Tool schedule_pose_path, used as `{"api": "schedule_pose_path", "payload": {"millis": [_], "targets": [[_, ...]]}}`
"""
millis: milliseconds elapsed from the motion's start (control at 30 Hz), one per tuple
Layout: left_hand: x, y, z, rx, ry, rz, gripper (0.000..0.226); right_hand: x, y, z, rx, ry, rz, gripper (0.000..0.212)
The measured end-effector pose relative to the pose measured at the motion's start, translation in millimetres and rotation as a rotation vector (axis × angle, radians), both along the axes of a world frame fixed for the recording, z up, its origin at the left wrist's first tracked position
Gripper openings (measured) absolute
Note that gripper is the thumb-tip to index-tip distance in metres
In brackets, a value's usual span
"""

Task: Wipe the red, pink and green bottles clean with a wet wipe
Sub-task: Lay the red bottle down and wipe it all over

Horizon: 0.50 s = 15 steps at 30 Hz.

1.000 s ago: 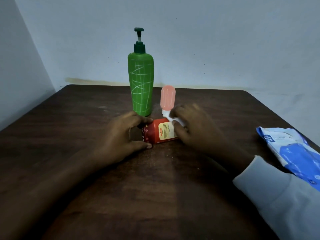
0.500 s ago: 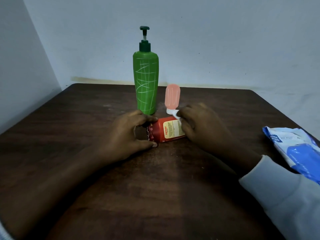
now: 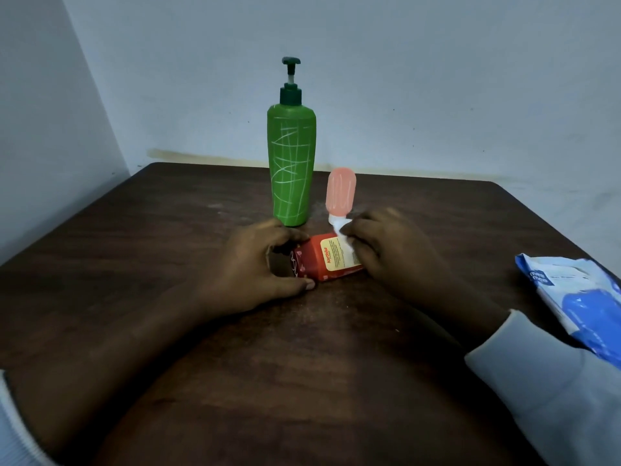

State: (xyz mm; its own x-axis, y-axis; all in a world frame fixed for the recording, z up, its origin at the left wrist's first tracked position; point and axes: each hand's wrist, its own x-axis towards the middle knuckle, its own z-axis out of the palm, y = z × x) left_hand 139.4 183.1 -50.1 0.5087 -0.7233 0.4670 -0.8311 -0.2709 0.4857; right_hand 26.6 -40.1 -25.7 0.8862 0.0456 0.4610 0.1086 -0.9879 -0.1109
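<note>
So the red bottle (image 3: 316,264) lies on its side just in front of the green bottle (image 3: 291,163), left hand (image 3: 255,264) curled round one end. Right hand (image 3: 393,253) pinches a white wet wipe (image 3: 342,230) against it, and the pink bottle (image 3: 341,193) stands upright just right of the green one.
</note>
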Motion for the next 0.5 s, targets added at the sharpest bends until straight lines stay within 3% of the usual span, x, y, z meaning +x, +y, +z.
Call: {"api": "schedule_pose_path", "payload": {"millis": [167, 500], "targets": [[2, 0, -4, -0.028, 0.070, -0.004, 0.063, 3, 20, -3, -0.026, 0.082, 0.220, 0.022], [8, -2, -4, 0.072, 0.105, 0.012, 0.052, -1, 17, -7, -0.153, 0.118, 0.323, 0.015]]}}
